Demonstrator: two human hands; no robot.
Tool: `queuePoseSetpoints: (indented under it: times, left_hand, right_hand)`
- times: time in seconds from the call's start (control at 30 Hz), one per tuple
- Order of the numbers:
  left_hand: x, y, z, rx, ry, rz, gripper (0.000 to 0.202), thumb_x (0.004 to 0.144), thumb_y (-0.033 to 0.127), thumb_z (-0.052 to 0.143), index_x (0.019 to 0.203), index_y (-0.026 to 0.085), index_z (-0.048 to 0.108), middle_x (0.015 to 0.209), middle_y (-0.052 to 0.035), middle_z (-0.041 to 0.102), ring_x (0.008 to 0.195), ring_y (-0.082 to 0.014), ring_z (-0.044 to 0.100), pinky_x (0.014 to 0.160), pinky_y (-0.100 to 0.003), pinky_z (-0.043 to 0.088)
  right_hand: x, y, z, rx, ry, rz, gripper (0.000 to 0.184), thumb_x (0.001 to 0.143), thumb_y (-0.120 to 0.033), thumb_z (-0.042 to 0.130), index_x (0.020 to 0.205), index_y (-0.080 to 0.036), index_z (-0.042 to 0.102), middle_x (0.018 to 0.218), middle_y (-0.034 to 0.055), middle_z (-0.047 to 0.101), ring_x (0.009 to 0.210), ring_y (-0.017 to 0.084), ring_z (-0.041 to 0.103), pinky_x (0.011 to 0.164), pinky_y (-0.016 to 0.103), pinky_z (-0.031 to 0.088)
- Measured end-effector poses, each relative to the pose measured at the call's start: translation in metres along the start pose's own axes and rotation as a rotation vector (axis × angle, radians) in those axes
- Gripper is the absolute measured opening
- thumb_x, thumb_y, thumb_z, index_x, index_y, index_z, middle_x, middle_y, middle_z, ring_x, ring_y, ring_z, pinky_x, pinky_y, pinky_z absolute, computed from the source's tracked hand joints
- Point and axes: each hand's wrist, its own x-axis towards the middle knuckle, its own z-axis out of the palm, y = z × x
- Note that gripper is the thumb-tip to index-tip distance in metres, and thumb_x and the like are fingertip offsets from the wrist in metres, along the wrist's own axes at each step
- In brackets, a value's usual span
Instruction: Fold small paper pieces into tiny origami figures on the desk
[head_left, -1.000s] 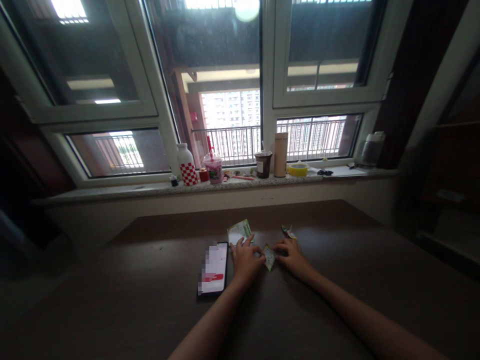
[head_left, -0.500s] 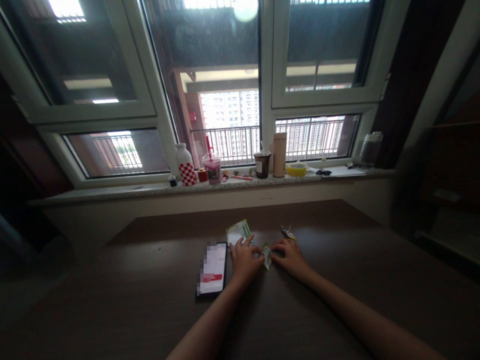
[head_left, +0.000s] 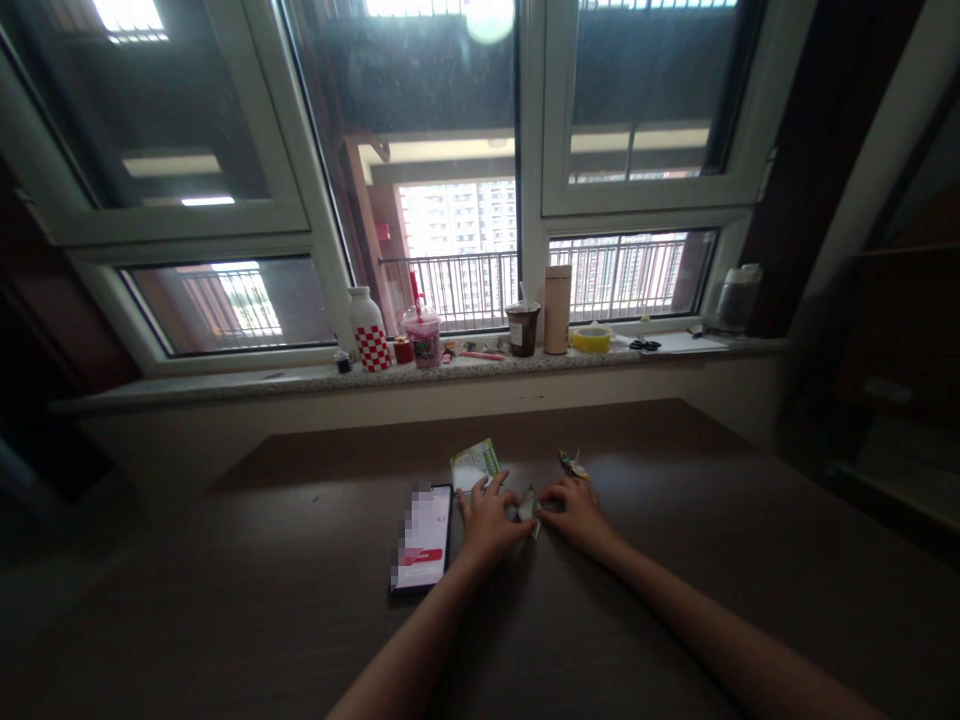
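Both hands rest on a dark wooden table (head_left: 225,600). Between them stands a small folded piece of green-and-white paper (head_left: 529,506), pinched from both sides. My left hand (head_left: 487,518) grips its left edge with thumb and forefinger, the other fingers spread over a green-and-white paper sheet (head_left: 474,465) lying just beyond. My right hand (head_left: 574,512) pinches the right edge. A small colourful folded paper figure (head_left: 574,464) lies just past my right hand.
A phone (head_left: 422,538) with a lit screen lies left of my left hand. The stone windowsill (head_left: 300,378) behind the table holds a red-checked bottle (head_left: 368,329), a pink cup (head_left: 424,335), a dark cup (head_left: 523,328), a tan flask (head_left: 556,309), yellow tape (head_left: 591,339) and scissors (head_left: 645,345).
The small paper has gone from lying nearly flat to being folded narrower and upright between my fingers. Both hands have drawn slightly closer together.
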Motion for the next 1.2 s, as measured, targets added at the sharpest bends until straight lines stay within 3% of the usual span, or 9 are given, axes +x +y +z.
queuePoseSetpoints:
  times: [0.37, 0.93, 1.2]
  left_hand:
    - [-0.001, 0.002, -0.002, 0.009, -0.018, -0.030, 0.027, 0.070, 0.045, 0.069, 0.090, 0.027, 0.069, 0.150, -0.0012, 0.042, 0.140, -0.0330, 0.026, 0.114, -0.063, 0.002]
    - [0.000, 0.000, 0.001, -0.012, -0.003, -0.023, 0.028, 0.067, 0.044, 0.071, 0.090, 0.028, 0.070, 0.146, -0.0028, 0.046, 0.139, -0.0334, 0.028, 0.113, -0.065, 0.000]
    - [0.000, -0.002, 0.002, -0.003, 0.013, -0.020, 0.027, 0.067, 0.044, 0.071, 0.089, 0.028, 0.070, 0.144, -0.0044, 0.048, 0.139, -0.0337, 0.029, 0.113, -0.066, -0.001]
  right_hand:
    - [0.003, 0.012, -0.004, 0.088, -0.067, -0.055, 0.019, 0.080, -0.036, 0.066, 0.090, -0.024, 0.077, 0.103, 0.0056, 0.069, 0.108, 0.025, 0.054, 0.099, 0.040, 0.035]
    - [0.003, -0.001, -0.002, -0.025, 0.022, -0.018, 0.014, 0.079, -0.035, 0.068, 0.077, -0.024, 0.076, 0.094, 0.0057, 0.068, 0.103, 0.026, 0.055, 0.093, 0.039, 0.037]
    - [0.000, -0.001, -0.008, 0.049, 0.021, -0.034, 0.011, 0.077, -0.031, 0.071, 0.082, -0.023, 0.077, 0.094, 0.0071, 0.069, 0.105, 0.026, 0.054, 0.093, 0.038, 0.038]
